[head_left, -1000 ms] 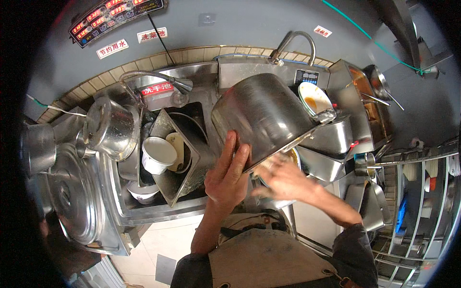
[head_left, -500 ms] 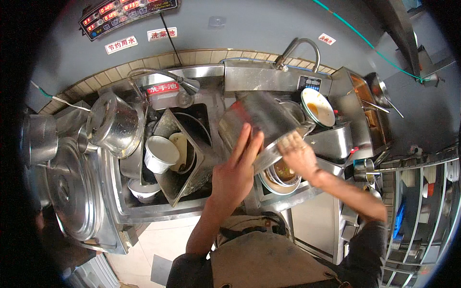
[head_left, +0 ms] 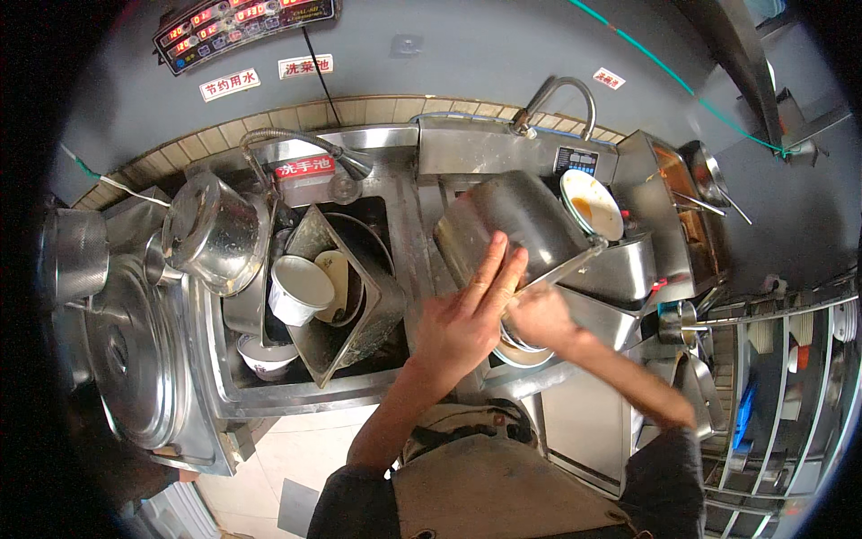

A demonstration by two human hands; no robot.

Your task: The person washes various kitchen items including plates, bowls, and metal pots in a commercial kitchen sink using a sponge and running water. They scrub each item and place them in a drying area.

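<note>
Now I have the steel pot (head_left: 512, 220) farther right than before, tilted above the sink (head_left: 561, 368); my left hand (head_left: 462, 328) holds it, fingers extended; my blurred right hand's (head_left: 540, 319) grip, I can't tell.

The right hand (head_left: 540, 319) is blurred; the inside of the pot (head_left: 512, 220) is hidden; the display panel (head_left: 247, 27) is cropped at the top.

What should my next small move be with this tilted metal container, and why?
I'd probably sweep your right hand along the lowered rim of the metal container: that hand is at the rim, your left hand lies against the container's outer side, and a pale-rimmed bowl shows just beneath.
</note>
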